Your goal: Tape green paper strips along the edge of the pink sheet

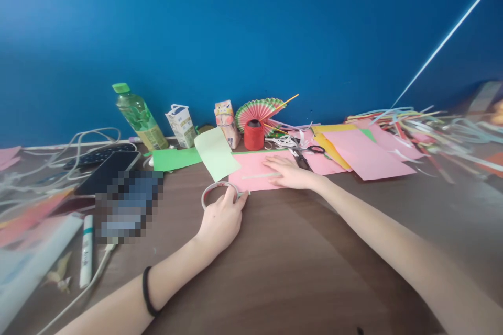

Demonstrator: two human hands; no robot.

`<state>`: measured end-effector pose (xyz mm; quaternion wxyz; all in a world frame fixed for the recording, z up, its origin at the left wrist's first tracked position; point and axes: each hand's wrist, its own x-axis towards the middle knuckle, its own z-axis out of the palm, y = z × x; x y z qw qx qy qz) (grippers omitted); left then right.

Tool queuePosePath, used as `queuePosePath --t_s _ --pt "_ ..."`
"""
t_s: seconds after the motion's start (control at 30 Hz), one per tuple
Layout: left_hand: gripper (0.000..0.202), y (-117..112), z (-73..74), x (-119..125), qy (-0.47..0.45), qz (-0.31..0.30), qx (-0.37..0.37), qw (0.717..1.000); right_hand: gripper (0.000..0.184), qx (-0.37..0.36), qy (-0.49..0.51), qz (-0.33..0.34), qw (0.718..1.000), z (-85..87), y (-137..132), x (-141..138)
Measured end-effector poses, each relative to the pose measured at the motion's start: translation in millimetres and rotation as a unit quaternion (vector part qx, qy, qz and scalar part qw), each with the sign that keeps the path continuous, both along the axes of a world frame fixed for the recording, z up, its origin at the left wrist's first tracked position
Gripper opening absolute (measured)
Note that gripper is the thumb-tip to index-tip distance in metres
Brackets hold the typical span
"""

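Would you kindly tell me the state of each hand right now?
Left hand: touching the tape roll; open or closed, cannot be told.
Right hand: open, laid flat on the pink paper.

On the worktop (283, 267), tape (204, 196) lies front-left of the paper (251, 164), a spool (254, 137) behind it, scissors (302, 162) right, bottle (139, 119) left

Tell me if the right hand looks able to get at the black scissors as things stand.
Probably yes: the right hand rests on the pink paper, and the black scissors lie close by, handles apparently free of any paper on top.
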<state>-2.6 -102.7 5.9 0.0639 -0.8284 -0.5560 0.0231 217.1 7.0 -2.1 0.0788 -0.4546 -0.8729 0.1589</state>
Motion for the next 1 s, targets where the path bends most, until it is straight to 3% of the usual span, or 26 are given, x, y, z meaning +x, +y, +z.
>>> queuePosePath --t_s 0.2,0.4,0.57,0.77,1.0 --pt "0.049 -0.3 -2.4 -0.6 0.006 -0.012 0.013 1.0 0.049 0.035 0.069 0.028 0.997 6.1 -28.1 0.6" --pt "0.048 0.9 -9.6 -2.1 0.001 -0.02 0.04 0.999 0.054 0.021 0.016 0.075 0.997 2.5 -67.7 -6.4" --pt "0.049 1.1 -9.3 -1.3 -0.003 -0.016 0.041 0.999 0.056 0.074 -0.001 0.029 0.997 1.3 -64.0 -7.0" --pt "0.05 0.3 -8.3 -0.9 -0.011 -0.016 0.037 0.999 0.052 0.053 -0.016 0.012 0.998 -3.4 -48.3 -7.7" --pt "0.048 1.2 -10.1 -0.9 -0.009 -0.023 0.046 0.999 0.046 0.097 -0.005 0.049 0.994 -7.8 -74.5 -3.9"
